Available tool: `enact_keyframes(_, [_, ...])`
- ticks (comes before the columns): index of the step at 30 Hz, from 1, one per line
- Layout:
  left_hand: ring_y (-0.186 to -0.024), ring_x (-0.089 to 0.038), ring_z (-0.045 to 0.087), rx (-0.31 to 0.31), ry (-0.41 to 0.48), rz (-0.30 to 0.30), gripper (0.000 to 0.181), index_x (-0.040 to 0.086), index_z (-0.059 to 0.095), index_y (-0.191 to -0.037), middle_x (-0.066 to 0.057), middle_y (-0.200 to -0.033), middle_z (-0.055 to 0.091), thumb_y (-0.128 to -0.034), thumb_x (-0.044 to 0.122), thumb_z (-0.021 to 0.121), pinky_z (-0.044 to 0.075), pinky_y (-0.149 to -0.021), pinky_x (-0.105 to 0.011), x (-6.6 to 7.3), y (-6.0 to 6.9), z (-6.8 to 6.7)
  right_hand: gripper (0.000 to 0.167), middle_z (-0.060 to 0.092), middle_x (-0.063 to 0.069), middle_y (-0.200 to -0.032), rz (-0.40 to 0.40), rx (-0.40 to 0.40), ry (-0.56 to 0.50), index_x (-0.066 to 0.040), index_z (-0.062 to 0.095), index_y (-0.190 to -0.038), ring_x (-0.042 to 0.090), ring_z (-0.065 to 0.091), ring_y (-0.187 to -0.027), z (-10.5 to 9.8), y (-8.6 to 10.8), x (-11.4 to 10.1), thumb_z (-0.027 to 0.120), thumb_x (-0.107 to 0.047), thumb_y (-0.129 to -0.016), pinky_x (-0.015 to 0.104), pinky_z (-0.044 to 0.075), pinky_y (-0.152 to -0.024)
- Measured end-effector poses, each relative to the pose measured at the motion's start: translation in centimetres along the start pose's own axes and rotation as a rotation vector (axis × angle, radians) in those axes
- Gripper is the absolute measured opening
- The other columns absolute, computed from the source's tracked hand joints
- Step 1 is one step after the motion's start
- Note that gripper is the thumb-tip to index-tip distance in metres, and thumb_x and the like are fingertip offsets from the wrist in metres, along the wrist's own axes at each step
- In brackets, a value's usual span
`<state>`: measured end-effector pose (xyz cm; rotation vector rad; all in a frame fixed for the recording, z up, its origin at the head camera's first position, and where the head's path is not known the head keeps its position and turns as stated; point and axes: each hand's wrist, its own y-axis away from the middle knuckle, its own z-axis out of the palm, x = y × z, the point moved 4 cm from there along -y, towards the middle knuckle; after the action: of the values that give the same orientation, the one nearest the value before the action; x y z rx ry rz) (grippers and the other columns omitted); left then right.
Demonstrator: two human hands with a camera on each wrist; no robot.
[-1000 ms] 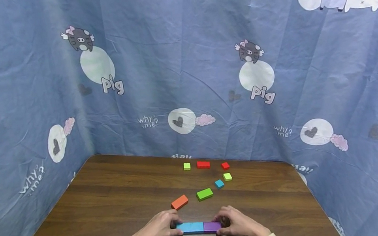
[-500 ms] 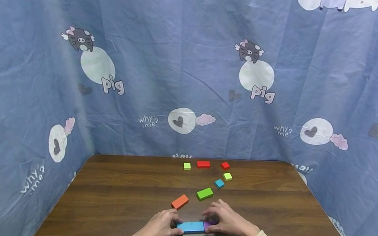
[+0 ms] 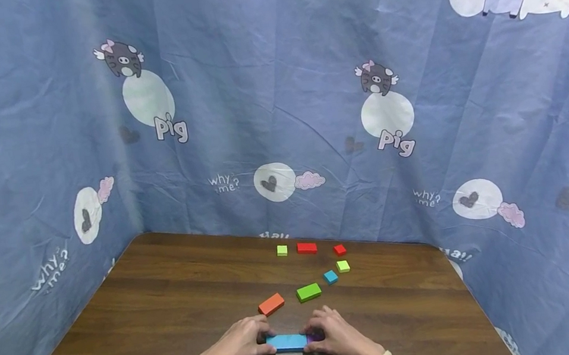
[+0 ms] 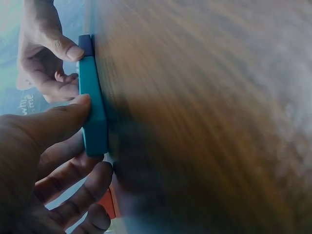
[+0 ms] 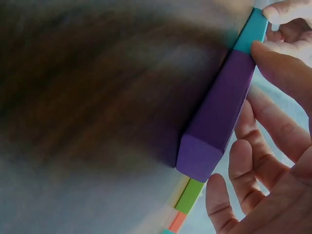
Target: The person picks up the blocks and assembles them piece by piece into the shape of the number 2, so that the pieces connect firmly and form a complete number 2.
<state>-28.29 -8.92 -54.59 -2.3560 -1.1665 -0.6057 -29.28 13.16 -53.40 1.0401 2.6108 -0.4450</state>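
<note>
A long blue block [image 3: 287,342] lies end to end with a purple block [image 5: 217,105] on the table. My left hand [image 3: 240,342] pinches the blue block near its left end, thumb on the near side and fingers on the far side. At the seam between the two blocks, my right hand [image 3: 338,336] pinches with thumb and forefinger; its other fingers hang loosely beside the purple block in the right wrist view. From the head view, the right hand hides most of the purple block.
Beyond the hands lie an orange block [image 3: 271,304], a green block [image 3: 308,292], a small blue cube [image 3: 330,277], yellow-green cubes [image 3: 343,266], a red block [image 3: 307,247] and a small red piece [image 3: 339,249]. A patterned blue curtain [image 3: 276,112] borders the wooden table [image 3: 180,287].
My right hand has slid left along the purple block, from its right end to the seam with the blue block. The left hand and both blocks have stayed in place.
</note>
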Motion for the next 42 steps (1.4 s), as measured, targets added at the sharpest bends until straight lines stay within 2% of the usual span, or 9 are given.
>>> enact_keyframes(9, [-0.074,0.003,0.050,-0.044,0.001,0.011,0.027,0.016,0.072,-0.098,0.012,-0.089,0.060,-0.0809,0.036,0.076,0.043,-0.065,-0.020,0.1,-0.1,-0.3,0.028,0.061,-0.012,-0.094,0.028,-0.024,-0.034,-0.021,0.071,-0.102,0.002,0.042,-0.087,0.2,0.0,-0.1,0.072,-0.042,-0.083,0.022,0.033,-0.076])
enact_keyframes(14, [-0.077,0.004,0.053,-0.081,-0.007,0.043,0.030,0.014,0.071,-0.099,0.010,-0.093,0.062,-0.0817,0.039,0.075,0.046,-0.066,-0.020,0.2,-0.4,-0.6,0.027,0.061,-0.013,-0.094,0.060,-0.038,-0.032,-0.023,0.071,-0.102,0.001,0.042,-0.088,0.2,-0.1,0.0,0.073,-0.042,-0.083,0.023,0.033,-0.077])
enact_keyframes(18, [-0.081,0.001,0.057,-0.085,0.001,0.029,0.032,0.014,0.071,-0.102,0.008,-0.095,0.064,-0.0828,0.039,0.073,0.048,-0.069,-0.022,0.3,-0.8,-1.2,0.026,0.061,-0.014,-0.094,0.053,-0.030,-0.021,-0.022,0.070,-0.101,0.001,0.043,-0.089,0.3,0.1,-0.1,0.073,-0.040,-0.082,0.023,0.033,-0.077])
enact_keyframes(23, [-0.080,-0.003,0.061,-0.011,0.029,0.011,0.027,0.010,0.070,-0.104,0.003,-0.094,0.065,-0.0853,0.029,0.073,0.049,-0.067,-0.023,0.4,-1.6,-2.8,0.026,0.061,-0.014,-0.094,0.047,-0.021,-0.007,-0.022,0.070,-0.101,0.001,0.043,-0.089,0.2,0.2,-0.2,0.073,-0.040,-0.083,0.023,0.034,-0.077])
enact_keyframes(27, [-0.076,-0.006,0.060,0.072,-0.010,0.017,0.025,0.007,0.069,-0.104,-0.001,-0.091,0.065,-0.0856,0.023,0.073,0.046,-0.062,-0.022,0.2,-2.5,-4.1,0.026,0.061,-0.014,-0.095,0.057,-0.026,-0.017,-0.022,0.070,-0.101,0.001,0.044,-0.091,0.1,0.2,-0.1,0.073,-0.041,-0.083,0.023,0.035,-0.078])
enact_keyframes(31, [-0.074,-0.004,0.058,0.116,-0.039,-0.001,0.023,0.008,0.070,-0.104,-0.001,-0.093,0.066,-0.0853,0.022,0.073,0.045,-0.062,-0.021,-0.2,-3.3,-5.1,0.026,0.060,-0.015,-0.095,0.062,-0.023,-0.023,-0.023,0.070,-0.101,0.001,0.044,-0.091,0.1,0.2,0.0,0.073,-0.041,-0.083,0.023,0.035,-0.078])
enact_keyframes(37, [-0.077,-0.004,0.057,0.161,-0.019,-0.056,0.023,0.009,0.070,-0.106,0.000,-0.096,0.067,-0.0862,0.021,0.072,0.047,-0.065,-0.023,-1.0,-4.0,-5.8,0.026,0.060,-0.016,-0.095,0.048,-0.012,-0.005,-0.023,0.070,-0.101,0.001,0.044,-0.091,0.3,0.2,0.2,0.073,-0.041,-0.083,0.024,0.034,-0.078])
enact_keyframes(42, [-0.073,-0.003,0.056,0.219,0.032,-0.120,0.023,0.007,0.070,-0.105,0.005,-0.087,0.066,-0.0855,0.019,0.073,0.046,-0.062,-0.022,-2.2,-4.3,-5.7,0.026,0.060,-0.015,-0.095,0.054,-0.010,-0.006,-0.023,0.070,-0.101,0.001,0.044,-0.091,0.3,0.1,0.2,0.073,-0.041,-0.082,0.023,0.034,-0.078])
